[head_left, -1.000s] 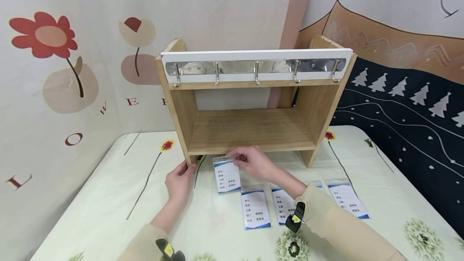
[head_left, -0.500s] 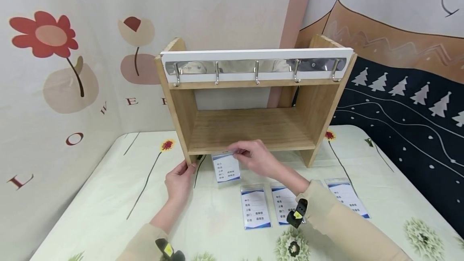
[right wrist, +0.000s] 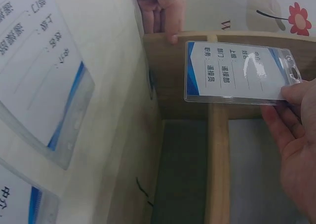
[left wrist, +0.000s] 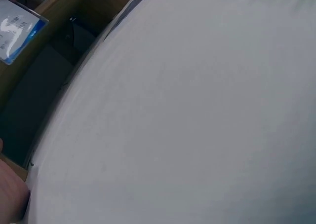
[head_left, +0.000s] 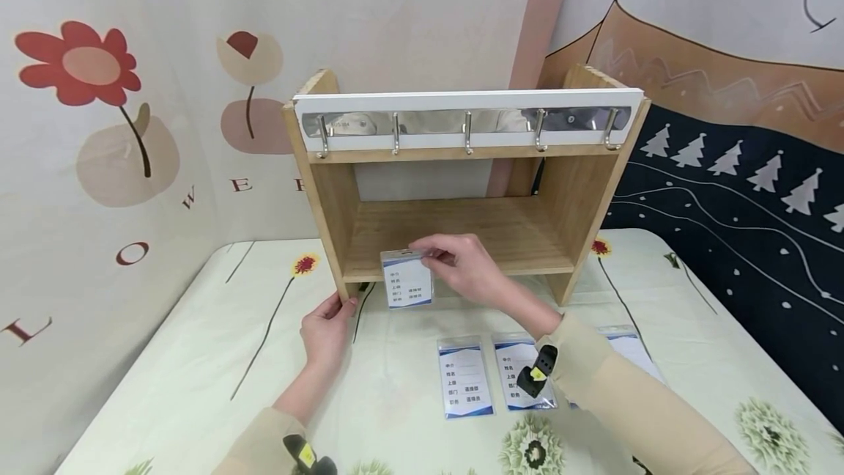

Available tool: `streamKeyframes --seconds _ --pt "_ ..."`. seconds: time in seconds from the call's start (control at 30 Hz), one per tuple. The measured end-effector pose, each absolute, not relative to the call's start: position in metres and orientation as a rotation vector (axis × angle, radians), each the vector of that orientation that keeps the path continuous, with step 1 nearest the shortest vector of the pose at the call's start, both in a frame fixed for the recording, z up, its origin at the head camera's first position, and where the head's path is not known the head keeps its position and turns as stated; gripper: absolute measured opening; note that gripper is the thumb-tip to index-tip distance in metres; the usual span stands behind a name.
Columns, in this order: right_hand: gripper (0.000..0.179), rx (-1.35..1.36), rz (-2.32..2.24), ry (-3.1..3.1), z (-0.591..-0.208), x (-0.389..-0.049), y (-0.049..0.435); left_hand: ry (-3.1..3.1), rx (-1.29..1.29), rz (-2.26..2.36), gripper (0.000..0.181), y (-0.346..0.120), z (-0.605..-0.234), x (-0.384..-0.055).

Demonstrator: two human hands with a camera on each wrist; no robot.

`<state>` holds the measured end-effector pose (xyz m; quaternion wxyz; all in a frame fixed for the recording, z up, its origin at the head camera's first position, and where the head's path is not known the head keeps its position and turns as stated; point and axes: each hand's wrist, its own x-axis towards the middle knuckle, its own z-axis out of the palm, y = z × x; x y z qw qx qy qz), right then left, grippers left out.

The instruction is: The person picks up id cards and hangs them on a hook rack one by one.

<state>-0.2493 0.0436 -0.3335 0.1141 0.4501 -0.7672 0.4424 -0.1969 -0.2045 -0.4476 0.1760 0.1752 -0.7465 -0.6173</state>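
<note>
My right hand (head_left: 467,267) pinches a badge holder (head_left: 407,281) by its slotted top edge. This clear plastic sleeve holds a white card with blue corners and printed lines, and it hangs before the lower board of a wooden shelf (head_left: 455,237). In the right wrist view, thumb and fingers grip the slotted end of the badge holder (right wrist: 237,73). With curled fingers, my left hand (head_left: 327,328) holds the foot of the shelf's left side panel; that hand (right wrist: 160,9) also shows at the panel edge in the right wrist view.
A white rail (head_left: 468,100) with several metal hooks spans the shelf's upper front. More badge holders lie on the flowered tablecloth (head_left: 369,409): one (head_left: 464,378) in front, another (head_left: 521,372) beside it, others partly under my right forearm. Patterned curtains stand behind.
My right hand has raised the badge holder off the tablecloth to the front of the lower board. The left hand stays at the shelf's foot.
</note>
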Motion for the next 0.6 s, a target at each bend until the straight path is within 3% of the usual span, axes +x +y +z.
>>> streamKeyframes --seconds 0.6 --pt "0.027 1.305 1.18 -2.004 -0.317 -0.265 0.033 -2.127 0.51 -1.716 0.041 -0.205 -0.452 -0.2"
